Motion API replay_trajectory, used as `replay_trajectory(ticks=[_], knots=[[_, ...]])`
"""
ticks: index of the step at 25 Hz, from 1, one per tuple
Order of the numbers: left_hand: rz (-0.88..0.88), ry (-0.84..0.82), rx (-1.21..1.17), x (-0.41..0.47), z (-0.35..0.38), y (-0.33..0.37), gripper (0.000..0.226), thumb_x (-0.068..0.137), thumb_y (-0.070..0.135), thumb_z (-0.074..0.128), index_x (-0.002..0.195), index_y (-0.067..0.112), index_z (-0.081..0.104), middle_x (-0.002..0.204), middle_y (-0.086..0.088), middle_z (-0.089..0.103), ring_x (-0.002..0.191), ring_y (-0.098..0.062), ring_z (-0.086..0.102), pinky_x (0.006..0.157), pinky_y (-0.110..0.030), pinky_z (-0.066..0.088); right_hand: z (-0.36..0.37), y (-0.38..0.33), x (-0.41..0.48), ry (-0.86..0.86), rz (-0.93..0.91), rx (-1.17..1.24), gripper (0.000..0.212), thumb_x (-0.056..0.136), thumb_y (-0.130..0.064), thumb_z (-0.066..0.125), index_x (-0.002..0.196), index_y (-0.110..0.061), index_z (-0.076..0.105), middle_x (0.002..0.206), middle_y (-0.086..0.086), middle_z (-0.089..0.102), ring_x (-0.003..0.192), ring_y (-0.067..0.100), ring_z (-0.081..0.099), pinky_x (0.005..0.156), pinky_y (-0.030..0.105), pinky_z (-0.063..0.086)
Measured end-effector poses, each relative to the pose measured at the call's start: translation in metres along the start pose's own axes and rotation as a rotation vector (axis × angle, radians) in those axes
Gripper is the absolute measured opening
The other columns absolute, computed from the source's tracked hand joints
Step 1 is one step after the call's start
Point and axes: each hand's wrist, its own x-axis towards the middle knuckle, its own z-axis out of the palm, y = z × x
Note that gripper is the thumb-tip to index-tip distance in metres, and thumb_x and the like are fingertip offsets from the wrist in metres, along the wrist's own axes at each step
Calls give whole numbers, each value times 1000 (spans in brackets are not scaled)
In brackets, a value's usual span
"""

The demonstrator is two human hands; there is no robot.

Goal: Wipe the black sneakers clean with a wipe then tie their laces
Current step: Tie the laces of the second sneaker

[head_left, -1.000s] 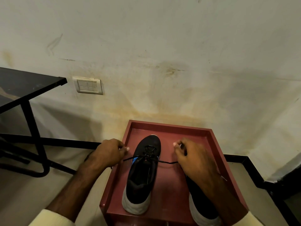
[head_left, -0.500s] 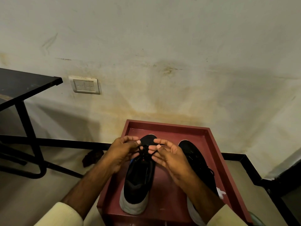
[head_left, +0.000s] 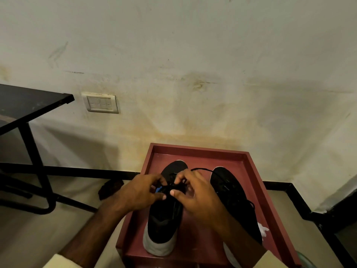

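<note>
Step in hand: lace-tying on L-side sneaker [head_left: 164,219]. Prob. mid-knot, bow not yet closed.

Sneaker pos.: inside maroon tray [head_left: 197,148], L of centre, toe twd far rim, grey heel at near edge. R-side sneaker [head_left: 228,186] parallel, along R rim, toe also twd far rim, heel end partly under R forearm. Laces there loose-looking, no bow seen.

L hand [head_left: 139,192]: over eyelet area, thumb + forefinger curled, pinching lace [head_left: 201,168] strands at mid-shoe.

R hand [head_left: 199,196]: opposite, almost fingertip to fingertip w/ L. Thumb + fingers curled round lace, one slack loop arcing out past knuckles twd far rim. Exact crossing of strands hidden by fingers, so can't tell whether loop or plain half-knot.

White scrap [head_left: 263,229] at R rim nr near corner, partly behind R-side sneaker. Poss. the wipe, too small to confirm. Wiping judged finished or parked.

Next move, as judged: hold tension on both strands, form + pass loop, pull apart sideways to snug bow over tongue w/o lifting shoe. After that, both hands across to R-side sneaker, same routine.

Risk: slack loop slipping from R fingers, meaning a restart.
</note>
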Motion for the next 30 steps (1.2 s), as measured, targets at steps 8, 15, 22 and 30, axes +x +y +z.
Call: replay_trajectory(ticks=[8,15,22,30], knots=[[-48,38,-3,-3,0,9,43,91,20,74,129,28,58,115,4,73,94,-9,73,82,-26,64,22,-16,0,-51,-1,-524,34,105,-39,52,134,-23,59,138,0,54,123,22,57,91,30,47],[-94,61,70,-1,9,13,50,91,19,73,135,33,55,134,1,65,102,-12,68,81,-23,61,18,-5,1,31,47,-392,23,99,-37,55,114,-21,60,111,-1,60,100,20,61,83,34,51],[-33,53,-29,-4,13,12,41,91,27,75,130,28,61,125,8,68,96,-6,67,90,-24,59,11,9,-7,82,105,-112,13,94,-43,71,103,-33,71,93,-17,63,82,1,62,76,19,53],[-268,300,-1126,7,11,29,19,98,10,68,115,3,69,102,-13,80,90,-20,75,81,-29,62,-7,11,4,279,214,509,24,110,-12,49,117,-25,68,99,4,77,94,15,76,80,26,61]])
